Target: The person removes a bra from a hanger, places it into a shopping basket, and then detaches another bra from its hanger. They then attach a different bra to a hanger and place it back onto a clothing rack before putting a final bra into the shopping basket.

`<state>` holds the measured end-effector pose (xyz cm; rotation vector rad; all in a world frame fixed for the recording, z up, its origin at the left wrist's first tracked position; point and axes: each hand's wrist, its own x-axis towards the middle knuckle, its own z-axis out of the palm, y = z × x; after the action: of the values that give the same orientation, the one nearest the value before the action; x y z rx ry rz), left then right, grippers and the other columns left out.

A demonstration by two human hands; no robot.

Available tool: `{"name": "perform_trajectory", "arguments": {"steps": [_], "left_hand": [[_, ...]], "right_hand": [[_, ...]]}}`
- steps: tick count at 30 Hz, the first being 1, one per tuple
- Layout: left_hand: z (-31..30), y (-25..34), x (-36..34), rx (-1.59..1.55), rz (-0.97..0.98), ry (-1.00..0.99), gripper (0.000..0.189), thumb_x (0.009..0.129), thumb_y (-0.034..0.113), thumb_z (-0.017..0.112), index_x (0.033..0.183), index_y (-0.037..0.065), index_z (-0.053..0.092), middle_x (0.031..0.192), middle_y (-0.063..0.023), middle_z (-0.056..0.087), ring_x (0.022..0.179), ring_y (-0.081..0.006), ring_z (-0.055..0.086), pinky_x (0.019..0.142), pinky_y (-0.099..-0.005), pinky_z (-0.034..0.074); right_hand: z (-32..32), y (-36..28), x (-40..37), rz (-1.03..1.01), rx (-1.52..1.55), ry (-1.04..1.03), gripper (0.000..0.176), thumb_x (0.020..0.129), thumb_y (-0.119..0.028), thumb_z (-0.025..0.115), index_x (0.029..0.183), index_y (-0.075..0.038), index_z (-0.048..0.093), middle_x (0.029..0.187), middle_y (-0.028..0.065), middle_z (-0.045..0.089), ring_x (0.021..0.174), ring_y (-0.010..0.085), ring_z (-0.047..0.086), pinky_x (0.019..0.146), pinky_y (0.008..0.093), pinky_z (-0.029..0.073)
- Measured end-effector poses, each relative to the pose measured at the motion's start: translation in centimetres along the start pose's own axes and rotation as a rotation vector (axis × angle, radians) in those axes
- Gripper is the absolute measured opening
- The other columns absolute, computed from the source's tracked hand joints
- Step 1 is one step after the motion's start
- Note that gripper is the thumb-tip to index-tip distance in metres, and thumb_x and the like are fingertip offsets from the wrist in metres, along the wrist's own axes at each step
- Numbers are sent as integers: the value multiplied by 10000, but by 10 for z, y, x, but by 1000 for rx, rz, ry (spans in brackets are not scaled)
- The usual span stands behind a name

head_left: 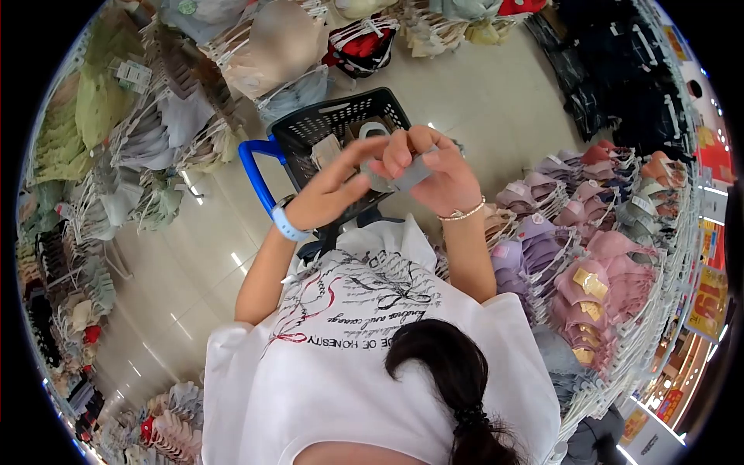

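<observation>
My left hand (333, 190), with a light-blue watch band at its wrist, is slightly blurred, its thumb and fingers apart. Nothing shows in its grasp. Beside it, my right hand (446, 174) wears a thin bracelet. Its curled fingers hold a small translucent plastic piece (412, 175). Both hands are over a black perforated shopping basket (306, 124) with a blue handle (257, 174). Inside the basket lie a pale box-like item (326, 151) and a roundish white item (373, 129), partly hidden by my hands.
Racks of hanging bras stand on both sides, with pink ones (604, 271) at the right and green ones (97, 101) at the left. More bras (267, 46) hang beyond the basket. Dark garments (620, 70) fill the upper right. Tiled floor (194, 263) shows between racks.
</observation>
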<state>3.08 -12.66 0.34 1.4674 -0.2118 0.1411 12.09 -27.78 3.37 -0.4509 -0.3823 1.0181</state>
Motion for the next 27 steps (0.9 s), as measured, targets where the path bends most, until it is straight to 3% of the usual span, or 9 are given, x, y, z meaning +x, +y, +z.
{"name": "perform_trajectory", "arguments": {"steps": [2,3,8,10,11,14,15,18,27], "left_hand": [[5,-3,4,-104,-300,-249,298,835,167,475,1086,10,441,1030,-79,515,969,-134,453,823,-262,357],[12,-9,6,-103,-209,-188,215,835,152,478,981,-5,491,871,-38,559,783,-94,482,722,-244,387],[16,-7,-2,-61,-244,-46,150,831,115,477,890,-6,542,740,-20,584,658,-68,479,627,-204,387],[16,-6,-8,-10,-219,38,143,829,105,477,860,-9,558,707,-19,587,629,-63,474,602,-196,384],[16,-2,-10,23,-237,60,143,837,84,465,864,-26,553,752,-43,592,689,-88,510,657,-217,405],[18,2,-21,29,-294,138,134,837,40,459,872,-49,553,807,-72,601,762,-113,552,702,-225,425],[20,2,-24,33,-257,215,131,820,68,491,861,-33,564,757,-52,600,689,-91,530,636,-211,413],[19,4,-35,83,-225,299,123,795,81,532,854,-20,570,718,-42,600,629,-76,527,584,-201,414],[17,-5,-51,98,-148,382,127,758,24,576,870,-9,527,788,-53,588,752,-112,576,680,-219,436]], "right_hand": [[-4,0,1,8,-39,6,233,747,-131,505,620,-87,315,793,112,506,767,200,503,862,376,380],[-6,-1,1,-8,-27,7,228,776,-155,484,633,-86,320,816,114,512,779,198,505,848,364,388],[-7,-3,-7,-18,-285,230,245,868,-292,374,799,-60,417,984,121,488,864,224,490,846,364,374],[-16,9,-9,-269,-666,601,328,885,-346,336,976,-42,421,1057,145,481,889,233,497,833,369,382],[-23,13,-14,-326,-648,638,353,890,-330,339,1085,-38,377,994,127,501,825,203,511,781,348,419],[-15,23,-30,-329,-810,676,277,886,-263,386,1042,-35,401,943,102,508,773,159,512,712,301,448],[-8,29,-31,-406,-777,671,167,839,-118,489,969,-26,436,848,50,502,747,99,512,661,214,442],[4,49,-37,-388,-1036,555,180,768,-42,573,908,-13,463,812,48,520,707,102,531,636,215,447],[14,78,-34,-251,-996,608,115,701,0,635,768,2,542,763,43,561,668,84,534,625,197,429]]}}
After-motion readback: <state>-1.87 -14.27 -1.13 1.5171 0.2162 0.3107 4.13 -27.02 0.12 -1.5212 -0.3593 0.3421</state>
